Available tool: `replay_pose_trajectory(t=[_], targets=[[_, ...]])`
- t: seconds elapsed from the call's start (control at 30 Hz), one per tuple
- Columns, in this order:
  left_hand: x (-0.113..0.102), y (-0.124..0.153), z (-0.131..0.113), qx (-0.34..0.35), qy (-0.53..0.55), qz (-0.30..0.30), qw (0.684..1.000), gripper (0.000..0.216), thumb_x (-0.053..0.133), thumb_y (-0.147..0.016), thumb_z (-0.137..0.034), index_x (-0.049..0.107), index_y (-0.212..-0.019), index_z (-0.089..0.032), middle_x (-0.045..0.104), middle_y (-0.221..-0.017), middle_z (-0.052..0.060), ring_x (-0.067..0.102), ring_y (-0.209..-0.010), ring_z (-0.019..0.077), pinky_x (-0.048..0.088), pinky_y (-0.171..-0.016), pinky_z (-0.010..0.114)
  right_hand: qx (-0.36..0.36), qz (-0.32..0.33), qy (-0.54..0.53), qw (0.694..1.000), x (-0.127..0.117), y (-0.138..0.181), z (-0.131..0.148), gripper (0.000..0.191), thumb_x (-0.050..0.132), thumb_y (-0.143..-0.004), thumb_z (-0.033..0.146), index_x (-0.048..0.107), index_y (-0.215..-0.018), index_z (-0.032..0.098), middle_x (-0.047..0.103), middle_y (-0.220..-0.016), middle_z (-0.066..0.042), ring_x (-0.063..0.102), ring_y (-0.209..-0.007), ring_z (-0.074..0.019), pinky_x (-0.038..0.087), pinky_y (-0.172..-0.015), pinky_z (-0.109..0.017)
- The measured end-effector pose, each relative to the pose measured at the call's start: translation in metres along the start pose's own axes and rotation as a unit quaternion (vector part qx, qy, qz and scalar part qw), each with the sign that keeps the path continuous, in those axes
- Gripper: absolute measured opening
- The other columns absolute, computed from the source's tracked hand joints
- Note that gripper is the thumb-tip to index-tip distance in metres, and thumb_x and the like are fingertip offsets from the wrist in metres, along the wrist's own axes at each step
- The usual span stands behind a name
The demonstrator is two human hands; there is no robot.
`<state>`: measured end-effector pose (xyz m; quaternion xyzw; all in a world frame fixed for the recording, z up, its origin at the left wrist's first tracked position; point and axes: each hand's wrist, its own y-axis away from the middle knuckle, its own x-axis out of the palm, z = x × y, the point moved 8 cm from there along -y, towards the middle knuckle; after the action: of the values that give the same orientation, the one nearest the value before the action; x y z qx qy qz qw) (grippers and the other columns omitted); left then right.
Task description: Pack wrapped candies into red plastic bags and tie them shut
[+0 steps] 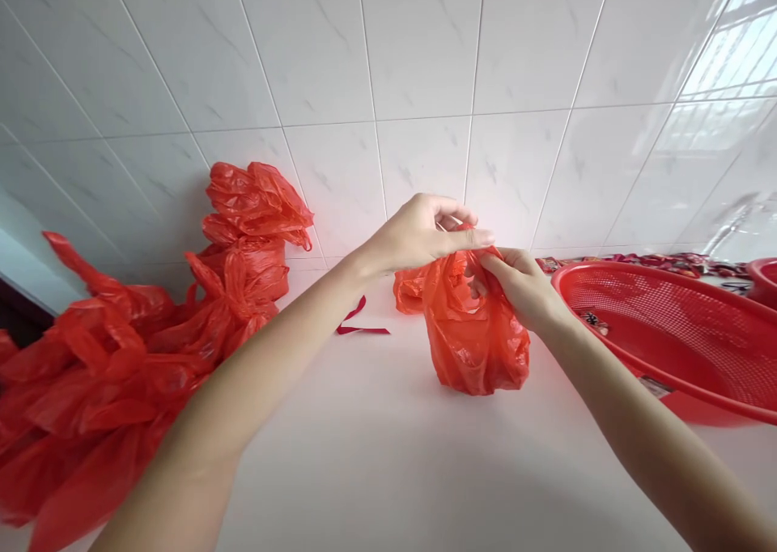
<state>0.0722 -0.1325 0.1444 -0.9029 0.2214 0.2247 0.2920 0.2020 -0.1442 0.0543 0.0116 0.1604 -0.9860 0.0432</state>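
A small filled red plastic bag (473, 337) stands on the white counter (388, 455) near the tiled wall. My left hand (425, 232) is closed on the top of the bag, pinching one of its handles. Just to the right, my right hand (515, 285) grips the other handle with closed fingers. Both hands meet above the bag's mouth.
Several tied red plastic bags (121, 350) are piled at the left against the wall. A thin dark red ribbon (359, 321) lies on the counter behind my left arm. A large red mesh basket (680, 333) sits at the right, with small wrapped items (655, 261) beyond it.
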Motion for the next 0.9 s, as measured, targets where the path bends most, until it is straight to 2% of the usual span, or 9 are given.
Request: replay_pose_trajectory(t=[0.13,0.3,0.37,0.5,0.57,0.67,0.77,0.83,0.9], targets=[[0.009,-0.006,-0.003,0.032,-0.019,0.008,0.999,0.008,0.073,-0.081,-0.022,0.072,-0.079,-0.014,0.07,-0.077,0.003,0.064,-0.072,0.0141,0.051,-0.071,0.029,-0.005,0.029,-0.01,1.0,-0.002,0.001,-0.002,0.041,0.071,-0.086,0.056,0.068,-0.073,0.017,0.052,-0.055,0.003,0.054,-0.057,-0.0118,0.041,-0.054,-0.023],[-0.004,-0.011,0.001,0.034,0.01,-0.061,0.998,0.006,0.074,-0.08,-0.017,0.072,-0.084,-0.014,0.065,-0.068,0.0,0.061,-0.063,0.0111,0.051,-0.067,0.027,0.001,0.133,-0.036,0.99,0.003,0.007,-0.007,0.028,0.084,-0.077,0.037,0.072,-0.095,0.019,0.07,-0.084,-0.002,0.065,-0.076,-0.0172,0.051,-0.068,-0.028],[-0.009,-0.012,0.004,0.021,0.022,-0.076,0.997,0.009,0.076,-0.08,-0.019,0.072,-0.087,-0.014,0.065,-0.067,0.0,0.061,-0.061,0.0107,0.052,-0.067,0.027,0.002,0.113,-0.059,0.992,0.0,0.004,-0.01,0.022,0.08,-0.08,0.038,0.072,-0.09,0.019,0.071,-0.087,-0.004,0.066,-0.078,-0.0183,0.052,-0.07,-0.029],[-0.02,-0.012,0.005,0.008,0.057,-0.076,0.995,0.015,0.078,-0.079,-0.022,0.073,-0.09,-0.014,0.07,-0.086,0.004,0.066,-0.069,0.0128,0.056,-0.074,0.032,-0.005,-0.007,-0.184,0.983,-0.012,-0.007,-0.016,0.023,0.073,-0.081,0.042,0.064,-0.074,0.021,0.07,-0.079,-0.003,0.063,-0.07,-0.0161,0.053,-0.072,-0.03],[-0.024,-0.011,0.001,0.022,0.067,-0.047,0.996,0.02,0.08,-0.075,-0.017,0.074,-0.094,-0.016,0.072,-0.098,0.005,0.07,-0.081,0.0158,0.058,-0.081,0.034,0.011,-0.044,-0.188,0.981,-0.013,-0.011,-0.021,0.022,0.072,-0.08,0.039,0.06,-0.073,0.022,0.064,-0.065,0.001,0.052,-0.053,-0.0113,0.051,-0.065,-0.029],[-0.019,-0.009,-0.006,0.047,0.066,0.045,0.996,0.026,0.078,-0.071,-0.011,0.076,-0.095,-0.018,0.073,-0.102,0.005,0.072,-0.094,0.0209,0.059,-0.085,0.038,0.021,-0.046,-0.076,0.996,-0.009,-0.013,-0.02,0.013,0.066,-0.083,0.032,0.061,-0.087,0.022,0.055,-0.053,0.006,0.034,-0.041,-0.0073,0.037,-0.049,-0.025],[-0.003,-0.008,-0.012,0.06,0.052,0.142,0.987,0.026,0.074,-0.071,-0.007,0.077,-0.094,-0.019,0.074,-0.1,0.005,0.073,-0.091,0.0232,0.061,-0.082,0.041,0.012,0.016,0.027,0.999,0.003,-0.01,-0.014,0.017,0.057,-0.083,0.023,0.061,-0.099,0.023,0.053,-0.054,0.008,0.035,-0.042,-0.0077,0.028,-0.046,-0.023],[0.006,-0.011,-0.016,0.07,0.036,0.173,0.982,0.028,0.07,-0.071,-0.004,0.077,-0.093,-0.019,0.075,-0.1,0.005,0.074,-0.086,0.0228,0.062,-0.079,0.041,0.004,0.067,0.054,0.996,0.01,-0.007,-0.01,0.015,0.052,-0.082,0.018,0.061,-0.093,0.022,0.053,-0.056,0.007,0.036,-0.045,-0.0077,0.028,-0.046,-0.024],[0.013,-0.019,-0.018,0.076,0.016,0.175,0.981,0.03,0.067,-0.07,-0.001,0.078,-0.091,-0.019,0.075,-0.098,0.005,0.074,-0.083,0.0219,0.062,-0.076,0.04,-0.011,0.106,0.057,0.993,0.013,-0.005,-0.005,0.005,0.054,-0.08,0.017,0.058,-0.08,0.021,0.05,-0.057,0.006,0.035,-0.046,-0.007,0.028,-0.046,-0.024]])
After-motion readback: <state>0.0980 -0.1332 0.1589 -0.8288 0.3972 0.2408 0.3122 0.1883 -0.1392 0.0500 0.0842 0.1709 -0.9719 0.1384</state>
